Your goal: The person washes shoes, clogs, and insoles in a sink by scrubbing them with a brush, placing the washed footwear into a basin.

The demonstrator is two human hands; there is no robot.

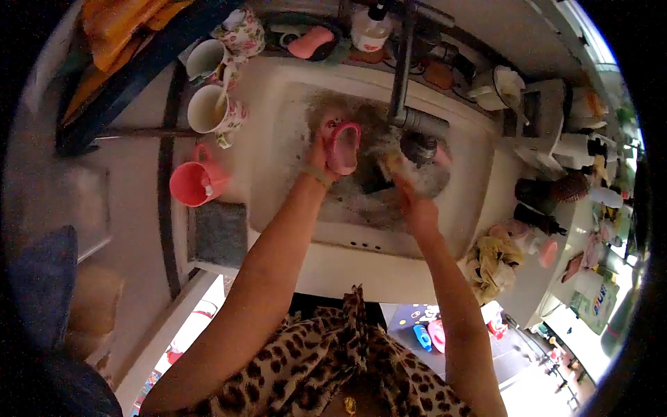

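Observation:
My left hand [322,165] is closed around a small pink clog [342,161], tilted with its opening facing up, above the murky water of the white sink [267,153]. Over the right half of the basin is my right hand [418,208], its fingers curled downward beside the tap head [419,147]. Something yellowish and blurred [392,163] shows at those fingertips; its kind is unclear. Soapy, dark water hides the bottom of the basin around both hands.
A black tap [403,66] reaches over the basin from the back. Floral mugs [208,109] and a pink mug [198,182] stand along the left rim. Pink soap [310,42] and a bottle [370,31] sit behind. A crumpled yellowish cloth [495,263] lies at the right.

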